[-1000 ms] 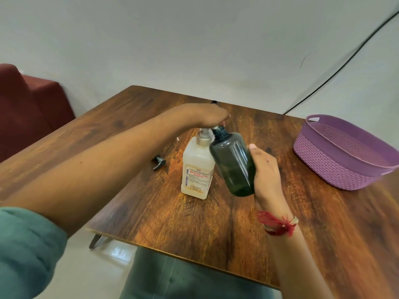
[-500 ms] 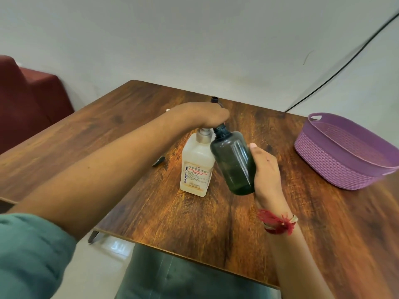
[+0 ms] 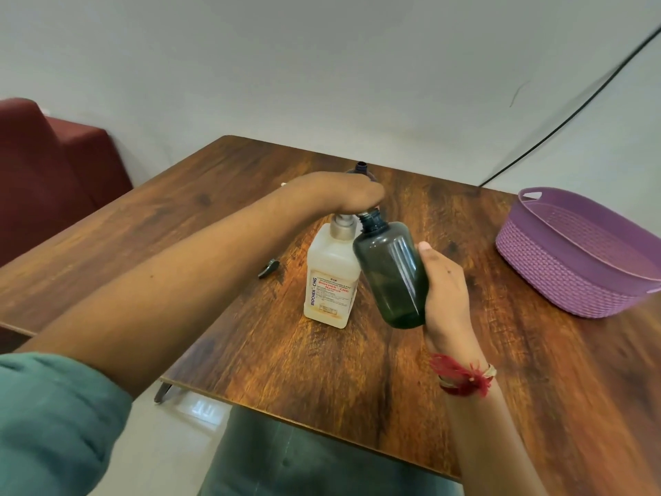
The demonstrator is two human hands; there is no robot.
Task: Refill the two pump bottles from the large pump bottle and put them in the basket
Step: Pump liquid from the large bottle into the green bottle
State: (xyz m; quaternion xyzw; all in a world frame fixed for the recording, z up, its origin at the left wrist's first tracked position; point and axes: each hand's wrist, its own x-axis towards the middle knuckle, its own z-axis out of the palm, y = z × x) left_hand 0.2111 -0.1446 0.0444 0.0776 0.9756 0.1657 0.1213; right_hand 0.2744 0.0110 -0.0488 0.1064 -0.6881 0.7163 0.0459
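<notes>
Our right hand (image 3: 445, 291) is wrapped round the lower body of the green bottle (image 3: 390, 270), thumb along its near side, and holds it off the tabletop (image 3: 322, 370), tilted so its open neck points up and away towards the left hand. Our left hand (image 3: 343, 193) lies palm-down on top of the large bottle (image 3: 331, 281). Its fingers bend out of sight on the far side, so we cannot tell whether they wrap the pump head or only press it.

The green bottle's mouth sits just under the left hand, by the spout. We judge the first refill is under way.

The green bottle looks like thin, smooth, light plastic, and we see little or no liquid inside it. A grip round the belly suits it, firm but not squeezing. The large bottle is stiffer, heavier and stands square, so it should stay put under a straight downward push.

Its label (image 3: 331, 291), below the left hand, reads "BIOCHEK CHG" in red and blue, with "Handrub" beneath. The smaller print is unreadable.

Just beyond the left hand, a second bottle's neck (image 3: 361, 167) shows. To the left of the large bottle a loose dark pump (image 3: 268, 269) lies on the tabletop. Well to the right of the right hand stands the purple basket (image 3: 572, 288), with no bottles in it that we can see.
</notes>
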